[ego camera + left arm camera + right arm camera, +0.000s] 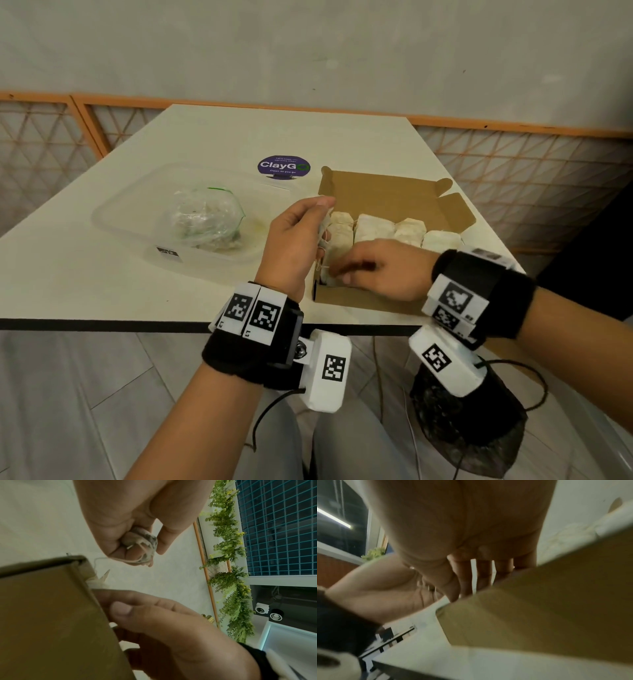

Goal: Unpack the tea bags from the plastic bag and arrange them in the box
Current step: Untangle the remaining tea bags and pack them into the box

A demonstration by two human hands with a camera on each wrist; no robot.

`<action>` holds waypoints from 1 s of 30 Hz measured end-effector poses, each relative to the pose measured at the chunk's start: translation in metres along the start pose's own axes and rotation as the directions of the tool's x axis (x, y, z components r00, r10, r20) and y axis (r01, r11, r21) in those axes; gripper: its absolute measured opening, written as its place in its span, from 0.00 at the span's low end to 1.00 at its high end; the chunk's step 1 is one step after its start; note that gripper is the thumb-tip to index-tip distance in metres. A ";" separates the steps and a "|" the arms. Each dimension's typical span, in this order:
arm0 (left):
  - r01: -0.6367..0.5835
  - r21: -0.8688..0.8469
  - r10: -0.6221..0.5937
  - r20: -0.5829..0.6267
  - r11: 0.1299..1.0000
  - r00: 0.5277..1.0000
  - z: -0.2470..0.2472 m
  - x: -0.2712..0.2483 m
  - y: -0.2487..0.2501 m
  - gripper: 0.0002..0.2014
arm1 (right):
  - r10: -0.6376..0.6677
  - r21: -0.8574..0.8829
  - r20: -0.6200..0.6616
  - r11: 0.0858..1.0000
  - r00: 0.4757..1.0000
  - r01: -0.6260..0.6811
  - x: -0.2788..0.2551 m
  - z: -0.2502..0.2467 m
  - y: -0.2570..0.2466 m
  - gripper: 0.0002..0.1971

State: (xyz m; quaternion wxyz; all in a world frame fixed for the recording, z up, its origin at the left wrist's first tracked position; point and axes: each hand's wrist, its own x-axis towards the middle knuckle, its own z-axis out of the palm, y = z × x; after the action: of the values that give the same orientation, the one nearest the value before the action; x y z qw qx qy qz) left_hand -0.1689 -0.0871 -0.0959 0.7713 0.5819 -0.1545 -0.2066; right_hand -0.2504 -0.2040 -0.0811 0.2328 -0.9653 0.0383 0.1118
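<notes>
The left hand [291, 240] is raised, wrist bent back, back of the hand toward the head camera; in the left wrist view its fingers [120, 550] curl in against the thumb, pinching something small. The right hand [380, 270] lies lower and reaches across to the left, palm down; its fingers [346, 270] are stretched forward and blurred; both forearms come up from below, each with a black wristband.

Head overhead — wrists close, sharing box [349, 301]
</notes>
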 end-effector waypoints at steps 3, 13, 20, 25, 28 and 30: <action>0.017 -0.002 -0.017 0.004 1.000 1.000 0.003 0.000 -0.006 0.08 | -0.048 -0.025 -0.047 0.999 0.998 0.047 0.005 0.013 -0.001 0.15; 0.024 -0.111 -0.021 0.031 0.993 0.999 0.003 0.007 -0.004 0.09 | -0.080 -0.001 -0.225 0.997 0.971 0.082 -0.001 -0.001 -0.006 0.13; 0.313 -0.539 -0.242 0.199 0.782 0.950 0.012 0.015 -0.001 0.19 | 0.265 0.609 -0.468 0.788 0.843 0.090 -0.004 -0.019 0.007 0.13; 0.395 -0.476 -0.242 0.350 0.786 0.905 0.027 0.009 -0.006 0.12 | 0.271 0.666 -0.429 0.740 0.862 0.098 0.001 0.001 0.013 0.11; 0.333 -0.401 -0.209 0.323 0.853 0.923 0.029 0.010 -0.018 0.17 | 0.311 0.748 -0.439 0.646 0.843 0.151 -0.001 0.006 0.023 0.07; 0.306 -0.374 -0.188 0.320 0.875 0.929 0.028 0.010 -0.022 0.17 | 0.333 0.815 -0.416 0.549 0.846 0.185 -0.006 0.008 0.029 0.04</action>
State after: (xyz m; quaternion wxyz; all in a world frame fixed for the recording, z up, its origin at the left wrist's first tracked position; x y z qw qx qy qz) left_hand -0.1763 -0.1206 -0.1096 0.8157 0.3842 -0.1355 -0.4106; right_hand -0.2618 -0.2266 -0.0993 0.6358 -0.7261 0.1913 -0.1787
